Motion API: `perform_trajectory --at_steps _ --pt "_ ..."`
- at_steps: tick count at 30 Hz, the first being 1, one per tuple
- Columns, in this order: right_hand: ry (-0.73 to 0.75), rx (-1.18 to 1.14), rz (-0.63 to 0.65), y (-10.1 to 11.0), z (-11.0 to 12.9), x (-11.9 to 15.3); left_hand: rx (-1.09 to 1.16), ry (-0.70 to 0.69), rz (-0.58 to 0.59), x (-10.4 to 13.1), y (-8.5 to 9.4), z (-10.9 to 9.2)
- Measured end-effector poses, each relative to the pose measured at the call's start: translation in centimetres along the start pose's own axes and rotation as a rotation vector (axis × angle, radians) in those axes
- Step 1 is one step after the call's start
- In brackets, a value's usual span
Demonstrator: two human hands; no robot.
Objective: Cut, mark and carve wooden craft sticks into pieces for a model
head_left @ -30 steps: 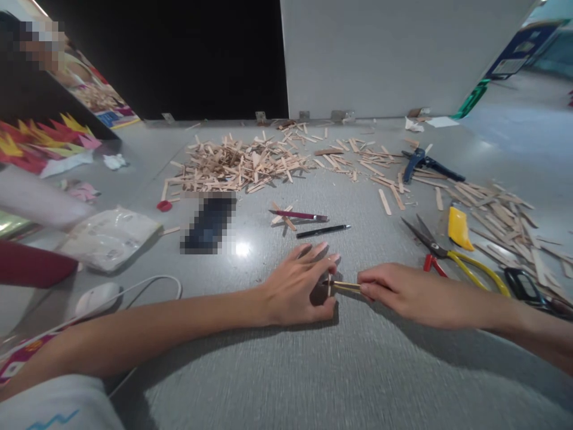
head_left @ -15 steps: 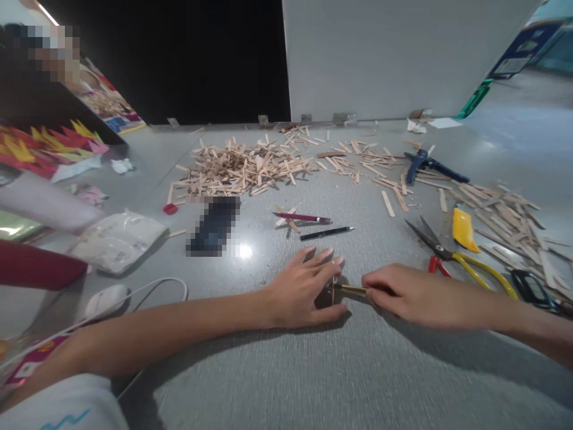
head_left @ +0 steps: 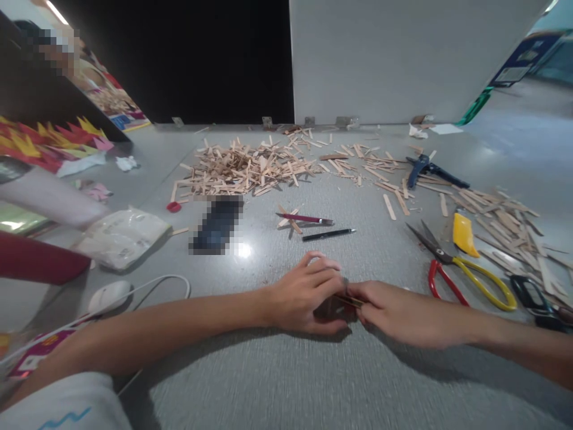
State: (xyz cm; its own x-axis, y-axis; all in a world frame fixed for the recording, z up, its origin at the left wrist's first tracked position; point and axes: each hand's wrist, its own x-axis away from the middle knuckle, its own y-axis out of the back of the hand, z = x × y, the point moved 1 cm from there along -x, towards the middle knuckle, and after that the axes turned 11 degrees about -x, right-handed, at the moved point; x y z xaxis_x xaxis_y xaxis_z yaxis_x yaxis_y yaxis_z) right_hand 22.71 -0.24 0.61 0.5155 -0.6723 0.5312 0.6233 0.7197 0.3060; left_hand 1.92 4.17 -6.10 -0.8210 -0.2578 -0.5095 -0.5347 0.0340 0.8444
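Observation:
Low over the table at the centre, my left hand (head_left: 304,292) is curled, with its thumb and forefinger around something small that is mostly in shadow. My right hand (head_left: 394,310) comes in from the right, fingertips close against those of my left hand. It pinches a thin yellowish stick-like piece (head_left: 351,300), whose far end goes under my left fingers and is hidden. Beyond my hands lie a black pen (head_left: 329,235) and a dark red craft knife or pen (head_left: 308,218), resting over a few crossed wooden sticks (head_left: 290,224).
A pile of wooden sticks (head_left: 246,167) spreads along the back. To the right are yellow-handled scissors (head_left: 483,280), a red-handled tool (head_left: 441,280), a yellow cutter (head_left: 464,233) and blue pliers (head_left: 436,170). On the left are a phone (head_left: 217,226), a plastic packet (head_left: 125,236) and a white mouse (head_left: 110,297).
My right hand has moved left and slightly toward me, up against my left hand. Less of the yellowish piece shows, and the red-handled tool is more uncovered.

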Motion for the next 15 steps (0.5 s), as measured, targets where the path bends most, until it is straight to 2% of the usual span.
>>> perform_trajectory --at_steps 2,5,9,12,15 --pt "-0.083 0.049 -0.013 -0.1 0.1 0.1 0.038 -0.045 0.073 0.0 0.2 0.2" --pt "-0.185 0.109 -0.018 -0.2 0.1 0.6 0.096 -0.185 0.179 -0.2 0.8 0.5" --pt "-0.256 0.135 -0.019 -0.1 0.0 1.1 0.086 -0.331 0.181 -0.5 1.3 0.4" --pt "-0.259 0.155 -0.03 0.1 -0.4 1.2 0.053 -0.336 0.187 -0.4 1.3 0.2" --pt "-0.233 0.161 -0.031 0.1 -0.8 1.3 0.034 -0.3 0.248 -0.1 1.1 0.1"
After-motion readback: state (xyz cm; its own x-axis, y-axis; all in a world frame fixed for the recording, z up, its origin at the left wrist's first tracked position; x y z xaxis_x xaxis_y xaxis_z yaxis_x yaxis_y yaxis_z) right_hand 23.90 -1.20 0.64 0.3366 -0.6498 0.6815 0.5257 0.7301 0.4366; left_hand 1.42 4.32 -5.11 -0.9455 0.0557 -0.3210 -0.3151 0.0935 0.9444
